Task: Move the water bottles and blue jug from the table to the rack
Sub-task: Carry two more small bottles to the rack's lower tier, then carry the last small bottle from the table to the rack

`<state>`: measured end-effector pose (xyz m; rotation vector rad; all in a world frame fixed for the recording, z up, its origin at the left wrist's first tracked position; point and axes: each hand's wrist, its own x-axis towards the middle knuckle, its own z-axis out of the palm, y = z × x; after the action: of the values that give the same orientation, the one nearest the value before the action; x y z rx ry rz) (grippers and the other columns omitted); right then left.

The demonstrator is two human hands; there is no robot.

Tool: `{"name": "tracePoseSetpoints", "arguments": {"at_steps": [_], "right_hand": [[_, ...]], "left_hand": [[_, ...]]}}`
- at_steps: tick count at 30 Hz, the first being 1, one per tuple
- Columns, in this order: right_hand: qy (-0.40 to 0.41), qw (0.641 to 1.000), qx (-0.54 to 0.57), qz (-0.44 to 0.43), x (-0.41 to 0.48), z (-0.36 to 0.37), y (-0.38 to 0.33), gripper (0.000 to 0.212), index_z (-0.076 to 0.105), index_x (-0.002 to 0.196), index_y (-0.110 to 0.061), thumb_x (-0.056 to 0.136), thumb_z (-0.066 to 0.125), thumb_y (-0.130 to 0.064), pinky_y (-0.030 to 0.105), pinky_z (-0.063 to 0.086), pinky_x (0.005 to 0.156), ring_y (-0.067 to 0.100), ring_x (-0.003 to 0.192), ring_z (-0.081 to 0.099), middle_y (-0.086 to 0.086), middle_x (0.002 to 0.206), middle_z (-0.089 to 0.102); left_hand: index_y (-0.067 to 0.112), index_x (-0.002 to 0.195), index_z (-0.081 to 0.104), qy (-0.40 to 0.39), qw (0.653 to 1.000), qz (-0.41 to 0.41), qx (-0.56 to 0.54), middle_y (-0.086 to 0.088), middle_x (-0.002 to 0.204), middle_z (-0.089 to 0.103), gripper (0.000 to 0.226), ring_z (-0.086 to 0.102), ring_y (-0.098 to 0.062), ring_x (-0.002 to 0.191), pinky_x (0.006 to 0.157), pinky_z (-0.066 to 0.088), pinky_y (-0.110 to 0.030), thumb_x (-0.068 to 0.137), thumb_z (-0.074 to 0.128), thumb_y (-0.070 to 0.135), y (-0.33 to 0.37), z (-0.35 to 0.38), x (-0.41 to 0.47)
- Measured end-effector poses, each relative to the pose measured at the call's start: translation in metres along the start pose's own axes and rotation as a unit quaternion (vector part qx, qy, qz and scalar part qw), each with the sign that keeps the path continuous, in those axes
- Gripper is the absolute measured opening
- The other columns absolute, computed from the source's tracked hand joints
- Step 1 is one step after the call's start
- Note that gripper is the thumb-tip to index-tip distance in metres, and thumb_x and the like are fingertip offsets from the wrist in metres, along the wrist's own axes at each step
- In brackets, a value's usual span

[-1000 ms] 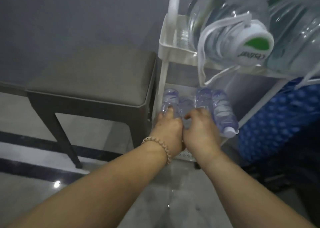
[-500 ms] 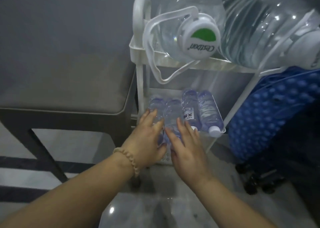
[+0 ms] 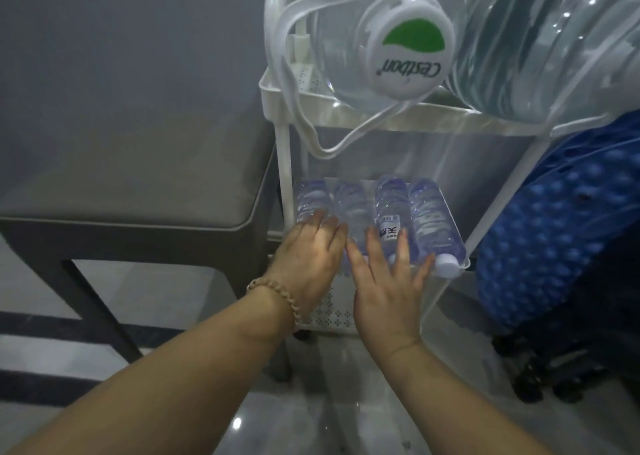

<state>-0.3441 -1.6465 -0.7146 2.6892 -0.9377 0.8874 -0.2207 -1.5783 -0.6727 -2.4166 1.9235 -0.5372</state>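
Observation:
Several small clear water bottles lie side by side on the middle shelf of a white rack, caps toward me. My left hand rests with spread fingers on the leftmost bottles. My right hand lies flat beside it, fingers apart, touching the labelled bottle and the front ends. Neither hand grips anything. On the top shelf lie two large clear water jugs, one with a white and green cap and white carry strap, the other at the right.
A grey cushioned stool with dark legs stands directly left of the rack. A blue dotted bag on dark wheels sits at the right. The floor is glossy grey tile with dark stripes at the left.
Both hands have slid back from the bottles and opened, from curled over them to flat with fingers spread. The view has shifted right and closer to the rack.

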Motion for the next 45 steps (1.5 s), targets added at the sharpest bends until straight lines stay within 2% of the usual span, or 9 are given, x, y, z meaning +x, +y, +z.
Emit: {"name": "tracePoseSetpoints", "arguments": {"at_steps": [4,9,14,22,27,31,35,39,45], "right_hand": [[-0.03,0.998,-0.041,0.033,0.008,0.012,-0.011,0.059,0.037,0.143,-0.016,0.085,0.042,-0.017,0.071,0.006,0.103,0.045,0.138,0.019,0.018,0.151,0.029],[-0.051,0.998,-0.043,0.015,0.003,0.024,-0.011,0.083,0.035,0.144,-0.018,0.069,0.071,-0.015,0.07,0.004,0.105,0.047,0.137,0.021,0.024,0.15,0.027],[-0.086,0.995,-0.04,0.015,-0.001,0.023,-0.012,0.1,0.029,0.147,-0.018,0.062,0.08,-0.026,0.066,0.001,0.108,0.045,0.14,0.013,0.023,0.154,0.016],[-0.03,0.999,0.024,0.025,0.01,0.013,-0.02,0.09,0.031,0.144,-0.011,0.07,0.077,-0.031,0.061,-0.005,0.111,0.04,0.142,0.009,0.018,0.153,0.025],[-0.046,0.999,0.025,0.014,0.012,-0.015,-0.025,0.093,0.026,0.146,-0.009,0.069,0.076,-0.027,0.062,0.002,0.11,0.041,0.141,0.014,0.021,0.152,0.026],[-0.09,0.996,0.007,-0.009,-0.004,-0.069,-0.038,0.092,0.023,0.145,-0.006,0.07,0.071,-0.029,0.063,0.019,0.107,0.041,0.137,0.028,0.019,0.149,0.027],[-0.129,0.99,0.049,0.024,-0.017,-0.169,-0.065,0.103,0.04,0.136,-0.013,0.042,0.084,-0.016,0.055,0.022,0.106,0.029,0.134,0.034,0.014,0.148,0.037],[-0.148,0.988,0.046,0.003,-0.007,-0.296,-0.09,0.066,0.048,0.123,-0.021,0.058,0.06,-0.026,0.042,0.016,0.11,0.019,0.141,0.023,0.008,0.147,0.036],[-0.182,0.981,0.065,0.027,0.056,-0.479,-0.118,0.102,0.044,0.13,-0.017,0.037,0.086,-0.013,0.048,0.02,0.106,0.027,0.129,0.038,0.012,0.142,0.043]], "left_hand": [[0.016,0.143,0.031,0.038,0.992,-0.084,0.09,-0.013,0.143,0.043,0.055,0.028,-0.032,0.137,0.108,0.013,-0.047,0.091,0.025,0.033,0.003,0.001,0.004],[0.022,0.134,0.044,0.054,0.99,-0.13,0.024,-0.02,0.133,0.05,0.053,0.035,-0.039,0.131,0.108,0.001,-0.054,0.083,0.058,0.026,0.011,0.009,0.001],[0.022,0.132,0.045,0.061,0.989,-0.132,-0.001,-0.022,0.13,0.05,0.054,0.04,-0.039,0.126,0.108,0.0,-0.054,0.079,0.06,0.023,0.009,0.011,0.002],[0.025,0.134,0.043,0.132,0.982,-0.13,-0.017,-0.018,0.132,0.053,0.059,0.045,-0.033,0.126,0.109,0.009,-0.049,0.081,0.068,0.035,0.011,0.016,-0.001],[0.018,0.136,0.041,0.06,0.988,-0.144,-0.021,-0.012,0.136,0.049,0.059,0.039,-0.028,0.131,0.11,0.014,-0.048,0.082,0.061,0.031,0.013,-0.011,-0.012],[0.011,0.132,0.051,-0.009,0.99,-0.135,-0.046,-0.012,0.133,0.054,0.051,0.044,-0.028,0.128,0.103,0.034,-0.053,0.084,0.037,0.024,0.016,-0.057,-0.046],[0.009,0.134,0.044,-0.066,0.989,-0.114,-0.072,-0.011,0.133,0.054,0.055,0.051,-0.027,0.122,0.109,0.016,-0.05,0.082,0.031,0.02,0.017,-0.147,-0.099],[0.012,0.129,0.044,-0.073,0.982,-0.134,-0.107,-0.009,0.129,0.058,0.05,0.056,-0.024,0.117,0.109,0.014,-0.044,0.088,0.015,0.012,0.007,-0.272,-0.128],[0.012,0.14,0.036,-0.114,0.976,-0.065,-0.171,-0.014,0.142,0.045,0.095,0.035,-0.029,0.132,0.109,0.015,-0.051,0.053,0.074,0.022,-0.031,-0.462,-0.125]]}}
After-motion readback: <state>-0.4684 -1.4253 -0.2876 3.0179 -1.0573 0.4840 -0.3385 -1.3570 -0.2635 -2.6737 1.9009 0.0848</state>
